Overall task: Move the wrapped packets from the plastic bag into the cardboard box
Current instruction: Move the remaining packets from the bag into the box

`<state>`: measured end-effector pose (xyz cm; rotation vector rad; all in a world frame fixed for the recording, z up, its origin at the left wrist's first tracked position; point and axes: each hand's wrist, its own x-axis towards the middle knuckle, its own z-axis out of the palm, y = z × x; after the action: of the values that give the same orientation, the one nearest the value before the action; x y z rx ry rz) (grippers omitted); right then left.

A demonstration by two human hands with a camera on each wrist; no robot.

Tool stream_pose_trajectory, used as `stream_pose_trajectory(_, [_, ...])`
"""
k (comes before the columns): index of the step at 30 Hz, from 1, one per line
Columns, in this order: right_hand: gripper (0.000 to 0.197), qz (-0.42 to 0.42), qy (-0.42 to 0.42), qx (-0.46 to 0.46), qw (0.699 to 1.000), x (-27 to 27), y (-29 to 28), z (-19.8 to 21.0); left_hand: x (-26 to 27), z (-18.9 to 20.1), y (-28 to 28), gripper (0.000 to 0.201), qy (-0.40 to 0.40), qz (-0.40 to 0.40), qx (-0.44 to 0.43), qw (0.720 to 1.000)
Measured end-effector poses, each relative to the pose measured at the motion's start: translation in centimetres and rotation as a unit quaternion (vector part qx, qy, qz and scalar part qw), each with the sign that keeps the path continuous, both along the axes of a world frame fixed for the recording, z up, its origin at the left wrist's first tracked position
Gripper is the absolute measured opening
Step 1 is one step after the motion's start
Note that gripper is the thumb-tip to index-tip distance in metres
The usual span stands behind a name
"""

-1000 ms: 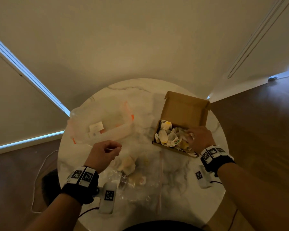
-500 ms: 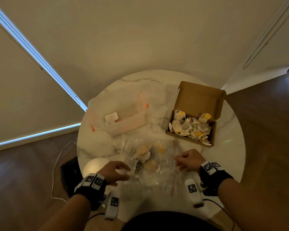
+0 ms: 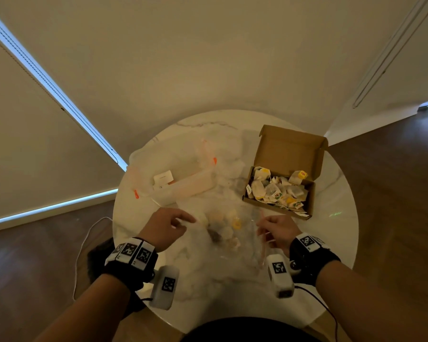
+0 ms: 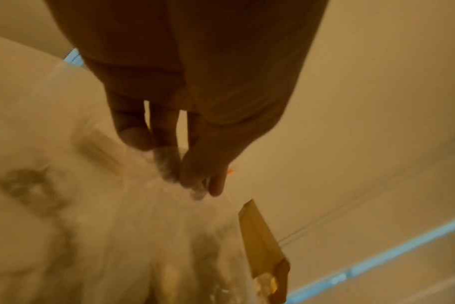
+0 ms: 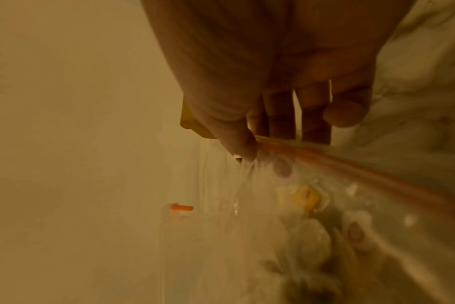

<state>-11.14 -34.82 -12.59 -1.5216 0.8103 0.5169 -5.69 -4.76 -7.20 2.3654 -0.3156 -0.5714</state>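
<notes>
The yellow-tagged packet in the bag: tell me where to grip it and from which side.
Pinch the yellow-tagged packet across its soft body, coming in from the right through the bag mouth. The pink zip strip runs along that side, where the right hand pinches it, and the left hand pinches the bag's opposite edge, so film covers every other side.

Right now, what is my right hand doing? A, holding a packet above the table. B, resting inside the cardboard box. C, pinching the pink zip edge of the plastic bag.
C: the right hand pinches the pink zip strip of the plastic bag, short of the cardboard box.
</notes>
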Motion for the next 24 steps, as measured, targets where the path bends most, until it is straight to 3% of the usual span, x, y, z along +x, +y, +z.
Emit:
stream_pose_trajectory(4, [0.013,0.010,0.009,-0.008,1.000,-0.5,0.0,0.2,0.1,1.3,-0.7,0.039,-0.016,-0.046,-0.016,0.999])
stream_pose_trajectory(7, [0.014,0.013,0.011,-0.001,1.000,-0.5,0.0,0.5,0.4,1.3,-0.3,0.038,-0.036,0.011,-0.034,0.999])
stream_pose_trajectory(9, [0.014,-0.006,0.010,0.021,1.000,-0.6,0.1,0.7,0.5,0.7,0.1,0.038,-0.047,0.046,0.001,0.998])
stream_pose_trajectory(11, [0.014,-0.027,0.006,0.063,0.998,-0.6,0.4,1.2,0.4,0.5,0.1,0.032,-0.094,0.085,0.048,0.991])
stream_pose_trajectory(13, [0.011,-0.046,0.000,0.117,0.992,-0.6,1.0,1.9,-0.1,0.7,-0.7,0.020,-0.175,0.102,0.033,0.979])
stream_pose_trajectory(15, [0.011,-0.063,-0.002,0.169,0.984,-0.4,1.8,2.3,-1.4,0.9,-2.8,0.017,-0.211,0.033,0.007,0.977])
stream_pose_trajectory(18, [0.014,-0.075,-0.011,0.219,0.973,0.1,3.1,2.9,-4.3,0.6,-6.7,0.027,-0.101,-0.089,-0.002,0.991])
stream_pose_trajectory(21, [0.018,-0.065,-0.027,0.250,0.966,0.3,3.7,3.3,-5.0,-0.8,-8.8,0.034,-0.076,-0.092,-0.014,0.993])
stream_pose_trajectory(24, [0.018,-0.058,-0.040,0.276,0.959,0.1,3.3,3.5,-4.6,-1.8,-9.2,0.022,-0.092,-0.067,-0.057,0.992])
